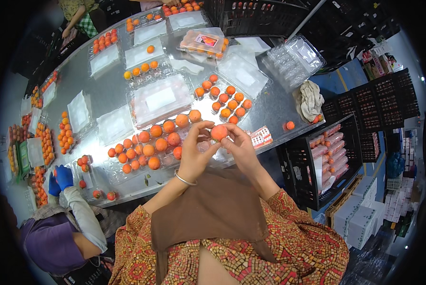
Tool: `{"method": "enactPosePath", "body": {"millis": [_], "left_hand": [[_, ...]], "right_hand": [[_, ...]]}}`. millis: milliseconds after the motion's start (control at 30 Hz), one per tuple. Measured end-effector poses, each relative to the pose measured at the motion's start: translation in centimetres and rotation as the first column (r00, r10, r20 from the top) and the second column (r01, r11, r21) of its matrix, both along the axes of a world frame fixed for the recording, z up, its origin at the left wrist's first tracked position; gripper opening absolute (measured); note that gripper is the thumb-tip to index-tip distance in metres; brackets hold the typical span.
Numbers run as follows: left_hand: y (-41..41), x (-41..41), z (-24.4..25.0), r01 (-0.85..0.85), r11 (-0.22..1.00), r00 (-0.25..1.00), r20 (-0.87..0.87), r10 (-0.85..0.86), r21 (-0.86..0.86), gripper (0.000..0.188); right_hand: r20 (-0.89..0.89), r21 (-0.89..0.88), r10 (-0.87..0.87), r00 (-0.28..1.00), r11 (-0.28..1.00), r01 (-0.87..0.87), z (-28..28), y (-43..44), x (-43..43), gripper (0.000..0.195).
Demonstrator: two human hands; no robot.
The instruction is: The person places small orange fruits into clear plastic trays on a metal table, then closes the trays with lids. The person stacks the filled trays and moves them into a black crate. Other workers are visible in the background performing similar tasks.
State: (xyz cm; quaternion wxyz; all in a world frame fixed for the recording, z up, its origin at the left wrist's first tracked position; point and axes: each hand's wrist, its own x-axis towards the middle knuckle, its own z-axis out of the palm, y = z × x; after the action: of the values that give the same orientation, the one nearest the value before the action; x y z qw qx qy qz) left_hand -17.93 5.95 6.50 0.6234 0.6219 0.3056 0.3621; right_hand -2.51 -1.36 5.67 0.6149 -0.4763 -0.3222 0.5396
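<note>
An orange-red round fruit (219,133) is held up between both hands, above the table's near edge. My left hand (198,151), with a bangle at its wrist, has its fingers curled at the fruit's left side. My right hand (239,144) grips the fruit from the right with thumb and fingers. Just left of my hands, a clear plastic tray holds rows of orange fruits (148,150). Beyond my hands stands another tray of fruits (232,104), its lid open with a white pad (242,73). Printed stickers (261,137) lie by my right hand.
The metal table (277,107) carries a closed tray stack (161,98), empty clear trays (295,60), a cloth (308,100) and a loose fruit (288,125). A black crate (295,174) of packed fruit stands at right. A co-worker with blue gloves (64,177) works at left.
</note>
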Motion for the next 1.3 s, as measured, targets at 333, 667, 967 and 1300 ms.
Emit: {"method": "enactPosePath", "body": {"millis": [333, 667, 967, 1300], "left_hand": [[0.6, -1.1, -1.8, 0.057, 0.922, 0.994, 0.108, -0.017, -0.382, 0.026], [-0.2, -0.8, -0.2, 0.130, 0.903, 0.984, 0.168, -0.066, -0.409, 0.042], [-0.6, -0.8, -0.4, 0.068, 0.988, 0.992, 0.113, -0.053, -0.140, 0.050], [-0.4, -0.8, -0.5, -0.058, 0.982, 0.998, 0.024, 0.055, 0.179, 0.042]], "right_hand": [[-0.053, 0.013, -0.030, 0.998, 0.999, 0.030, -0.5, -0.2, 0.3, 0.037], [-0.010, 0.061, 0.006, 1.000, 0.998, -0.005, -1.1, -0.2, 0.0, 0.044], [-0.004, 0.087, 0.013, 1.000, 0.996, -0.013, -1.2, 0.0, 0.0, 0.037], [0.020, 0.093, 0.014, 1.000, 0.996, -0.015, -0.5, 0.1, -0.4, 0.040]]}}
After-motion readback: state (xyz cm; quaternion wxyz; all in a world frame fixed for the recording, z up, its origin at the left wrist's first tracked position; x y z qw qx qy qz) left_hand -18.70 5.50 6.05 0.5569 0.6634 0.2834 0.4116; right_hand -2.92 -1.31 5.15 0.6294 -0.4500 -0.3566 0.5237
